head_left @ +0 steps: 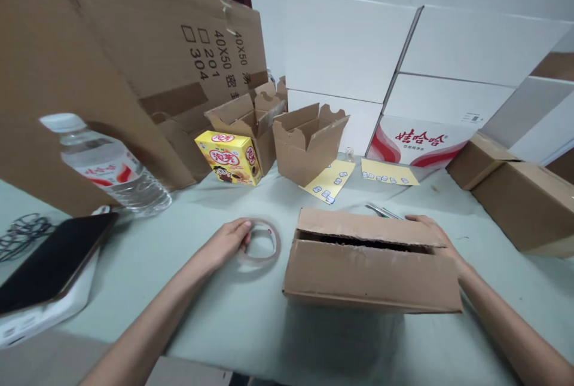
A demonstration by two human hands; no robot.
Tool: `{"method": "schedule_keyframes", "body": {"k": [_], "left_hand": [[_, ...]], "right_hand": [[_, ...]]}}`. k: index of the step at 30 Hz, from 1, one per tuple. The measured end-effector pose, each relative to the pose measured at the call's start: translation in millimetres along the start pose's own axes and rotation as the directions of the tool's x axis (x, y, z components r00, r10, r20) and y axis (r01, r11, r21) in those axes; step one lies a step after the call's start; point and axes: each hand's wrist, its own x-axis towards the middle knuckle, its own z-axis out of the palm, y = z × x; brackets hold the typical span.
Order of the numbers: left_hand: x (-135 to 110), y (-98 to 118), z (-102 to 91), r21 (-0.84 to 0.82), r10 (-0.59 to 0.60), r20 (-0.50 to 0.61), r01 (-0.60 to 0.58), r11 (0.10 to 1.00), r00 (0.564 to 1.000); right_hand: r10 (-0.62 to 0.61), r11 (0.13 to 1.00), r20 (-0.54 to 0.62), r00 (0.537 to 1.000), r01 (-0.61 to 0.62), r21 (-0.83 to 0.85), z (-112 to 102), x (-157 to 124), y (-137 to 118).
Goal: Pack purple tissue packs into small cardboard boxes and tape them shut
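My left hand (pixel 226 244) grips a roll of clear packing tape (pixel 263 248), its fingers curled over the roll's edge on the pale green table cover (pixel 233 326). In front of me lies a brown corrugated cardboard box (pixel 372 272) with its top flaps closed over a dark gap. My right hand (pixel 430 229) wraps over the box's far right end. A slim metal tool (pixel 381 211) lies just behind the box, partly hidden by it.
A water bottle (pixel 112 165) and a black phone (pixel 49 263) lie at the left. Behind stand a yellow snack box (pixel 228 158), open cartons (pixel 309 141), and yellow sticker sheets (pixel 330 181). Flattened cardboard (pixel 134 57) leans at the back left; closed cartons (pixel 515 198) sit right.
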Motion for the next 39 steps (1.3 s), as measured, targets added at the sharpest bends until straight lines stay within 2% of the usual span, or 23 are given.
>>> {"method": "schedule_keyframes", "body": {"k": [3,5,6,7,8,9,10,11,13,16,20,22,24,27,28,31,33,34,36,37,39], "left_hand": [[-6.4,0.3,2.2,0.121,0.057,-0.151,-0.039,0.992,0.987],[-21.7,17.3,4.7,0.213,0.216,-0.237,-0.166,0.963,0.947],[-32.0,30.3,6.9,0.276,0.356,-0.243,-0.287,0.917,0.902],[-43.2,45.3,9.9,0.322,0.522,-0.193,-0.449,0.833,0.831],[-54.0,61.2,13.7,0.351,0.67,-0.117,-0.6,0.719,0.733],[-63.5,76.6,18.2,0.369,0.77,-0.034,-0.707,0.603,0.638],[-70.6,90.2,23.2,0.388,0.81,0.055,-0.76,0.522,0.584],[-75.0,101.2,28.4,0.398,0.818,0.121,-0.782,0.479,0.563],[-75.4,113.0,38.1,0.413,0.793,0.227,-0.793,0.447,0.565],[-65.7,110.2,47.5,0.374,0.74,0.326,-0.799,0.47,0.588],[-59.4,98.8,49.8,0.299,0.747,0.313,-0.808,0.508,0.586],[-60.6,98.0,48.8,0.293,0.755,0.3,-0.81,0.508,0.582],[-62.6,100.9,47.0,0.298,0.749,0.308,-0.807,0.51,0.587],[-65.7,109.3,43.9,0.319,0.741,0.352,-0.817,0.48,0.572],[-66.7,111.9,43.6,0.318,0.74,0.391,-0.835,0.449,0.547],[-69.1,113.8,47.8,0.314,0.733,0.526,-0.899,0.304,0.431],[-70.3,108.5,54.5,0.347,0.772,0.518,-0.915,0.204,0.368],[-70.8,104.7,57.8,0.375,0.793,0.496,-0.911,0.171,0.353],[-72.4,98.4,62.4,0.411,0.829,0.453,-0.902,0.133,0.329],[-73.6,97.0,63.2,0.416,0.823,0.461,-0.9,0.128,0.331],[-76.9,98.8,62.1,0.429,0.768,0.522,-0.892,0.141,0.372]], "right_hand": [[0.086,0.996,-0.044,0.995,-0.085,0.023,-21.6,5.0,2.7],[0.12,0.992,-0.09,0.989,-0.116,0.055,-45.1,5.4,-7.5],[0.114,0.991,-0.111,0.987,-0.105,0.081,-57.4,3.6,-17.4],[0.084,0.99,-0.127,0.988,-0.068,0.124,-69.0,0.3,-30.0],[0.023,0.986,-0.13,0.991,-0.002,0.166,-79.0,-4.2,-44.6],[-0.062,0.979,-0.124,0.99,0.085,0.185,-86.8,-9.5,-60.1],[-0.159,0.969,-0.094,0.983,0.174,0.174,-92.1,-15.1,-75.7],[-0.259,0.952,-0.059,0.964,0.265,0.152,-95.0,-20.4,-90.2],[-0.424,0.902,0.017,0.905,0.421,0.092,-94.5,-28.4,-113.7],[-0.564,0.826,0.11,0.819,0.562,0.043,-86.9,-30.5,-133.8],[-0.68,0.714,0.224,0.698,0.7,-0.016,-77.9,-23.2,-140.8],[-0.731,0.643,0.242,0.638,0.763,-0.067,-72.7,-21.4,-139.0],[-0.764,0.595,0.226,0.604,0.796,-0.112,-65.9,-22.4,-135.4],[-0.798,0.56,0.167,0.579,0.815,-0.153,-56.1,-27.1,-131.1],[-0.8,0.554,0.164,0.577,0.816,-0.166,-54.1,-28.8,-130.7],[-0.784,0.544,0.223,0.579,0.815,-0.201,-52.7,-32.2,-131.5],[-0.776,0.548,0.238,0.584,0.811,-0.205,-54.4,-33.2,-129.6],[-0.78,0.551,0.226,0.584,0.811,-0.196,-55.8,-33.9,-127.1],[-0.786,0.558,0.215,0.58,0.815,-0.156,-59.5,-36.0,-119.3],[-0.785,0.568,0.209,0.584,0.812,-0.134,-62.0,-37.5,-114.8],[-0.763,0.606,0.213,0.61,0.79,-0.092,-67.8,-40.4,-107.7]]}}
